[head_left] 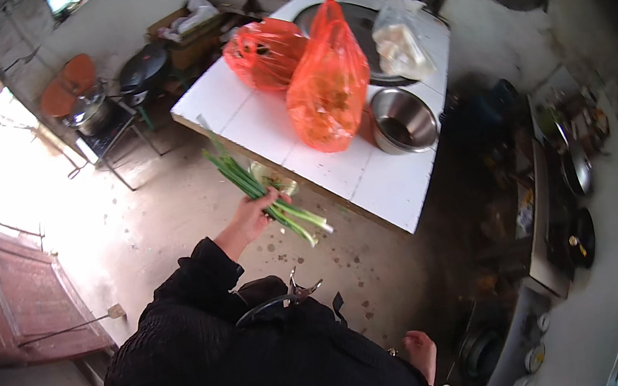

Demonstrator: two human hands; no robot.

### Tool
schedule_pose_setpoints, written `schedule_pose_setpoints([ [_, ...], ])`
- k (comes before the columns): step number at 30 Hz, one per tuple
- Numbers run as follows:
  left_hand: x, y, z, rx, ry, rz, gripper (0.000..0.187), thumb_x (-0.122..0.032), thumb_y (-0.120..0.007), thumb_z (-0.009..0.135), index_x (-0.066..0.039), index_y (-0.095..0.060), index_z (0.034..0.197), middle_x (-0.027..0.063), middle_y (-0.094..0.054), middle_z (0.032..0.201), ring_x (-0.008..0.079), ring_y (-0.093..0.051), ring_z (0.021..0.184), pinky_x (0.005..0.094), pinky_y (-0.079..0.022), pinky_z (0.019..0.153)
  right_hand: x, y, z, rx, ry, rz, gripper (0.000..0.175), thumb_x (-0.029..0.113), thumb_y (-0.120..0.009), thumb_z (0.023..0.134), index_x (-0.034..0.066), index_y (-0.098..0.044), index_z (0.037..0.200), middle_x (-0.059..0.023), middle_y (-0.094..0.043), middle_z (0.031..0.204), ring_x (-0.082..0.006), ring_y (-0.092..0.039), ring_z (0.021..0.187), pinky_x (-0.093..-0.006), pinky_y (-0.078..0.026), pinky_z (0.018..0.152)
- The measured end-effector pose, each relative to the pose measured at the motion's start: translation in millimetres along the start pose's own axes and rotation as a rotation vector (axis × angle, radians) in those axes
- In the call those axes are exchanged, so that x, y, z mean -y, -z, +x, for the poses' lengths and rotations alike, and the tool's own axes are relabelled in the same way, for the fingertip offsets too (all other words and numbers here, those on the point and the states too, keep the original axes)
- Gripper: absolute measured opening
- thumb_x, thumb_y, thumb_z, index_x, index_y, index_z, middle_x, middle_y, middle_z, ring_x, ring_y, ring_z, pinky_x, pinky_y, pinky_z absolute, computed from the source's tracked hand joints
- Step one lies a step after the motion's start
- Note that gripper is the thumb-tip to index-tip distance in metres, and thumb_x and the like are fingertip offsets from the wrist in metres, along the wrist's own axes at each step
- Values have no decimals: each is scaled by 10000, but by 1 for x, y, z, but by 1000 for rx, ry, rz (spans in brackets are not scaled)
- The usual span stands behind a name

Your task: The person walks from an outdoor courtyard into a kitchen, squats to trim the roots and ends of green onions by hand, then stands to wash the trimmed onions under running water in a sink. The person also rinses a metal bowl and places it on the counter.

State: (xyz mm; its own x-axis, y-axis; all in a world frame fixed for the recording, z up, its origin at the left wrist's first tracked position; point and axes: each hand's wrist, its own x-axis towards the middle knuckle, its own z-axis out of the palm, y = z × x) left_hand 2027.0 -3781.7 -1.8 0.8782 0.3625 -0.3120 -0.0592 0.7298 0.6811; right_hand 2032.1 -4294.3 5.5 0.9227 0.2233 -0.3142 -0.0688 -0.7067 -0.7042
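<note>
A bunch of spring onions (238, 174) is held in my left hand (254, 211), out in front of me by the near edge of the white-tiled table (266, 120). Their green leaves point away, and the white ends stick out to the right of my fist. Behind the bunch, a pale object (287, 185) is partly hidden, its kind unclear. My right hand (420, 345) hangs low beside my black jacket (263, 360), away from the table. Its fingers look curled, but whether anything is in them cannot be made out.
On the table are two red plastic bags (330, 97), a steel bowl (404, 122), a dark round tray (369, 20) and a clear bag of pale pieces (404, 45). A lidded pot (90, 111) stands on a chair at left. A wooden door (23, 277) stands near the bright doorway.
</note>
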Motion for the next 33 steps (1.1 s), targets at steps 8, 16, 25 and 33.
schedule_pose_setpoints([
  [8,-130,88,68,-292,-107,-173,153,-131,-568,833,1,-524,898,127,-592,882,283,-593,883,404,-506,808,56,-34,108,120,118,-3,187,39,-605,780,5,-610,964,-65,-645,809,-124,-598,736,-242,-468,671],
  [16,-203,120,188,-453,-30,-243,142,-40,-573,783,21,-485,875,139,-552,770,307,-600,741,437,-530,707,132,-86,138,129,-21,55,218,65,-629,769,19,-613,981,-93,-656,819,-142,-626,770,-269,-488,692],
  [25,-178,125,229,-473,50,-199,102,-5,-618,747,9,-539,810,138,-566,764,280,-581,720,395,-520,703,165,-88,124,34,-37,128,223,81,-619,784,6,-597,993,-105,-656,828,-153,-632,781,-263,-487,683],
  [33,-177,112,235,-319,19,93,160,-132,-632,772,-17,-567,863,98,-579,810,244,-577,769,396,-482,674,277,-92,178,108,193,191,240,35,-603,786,-14,-572,1019,-115,-632,871,-146,-619,806,-260,-490,695],
])
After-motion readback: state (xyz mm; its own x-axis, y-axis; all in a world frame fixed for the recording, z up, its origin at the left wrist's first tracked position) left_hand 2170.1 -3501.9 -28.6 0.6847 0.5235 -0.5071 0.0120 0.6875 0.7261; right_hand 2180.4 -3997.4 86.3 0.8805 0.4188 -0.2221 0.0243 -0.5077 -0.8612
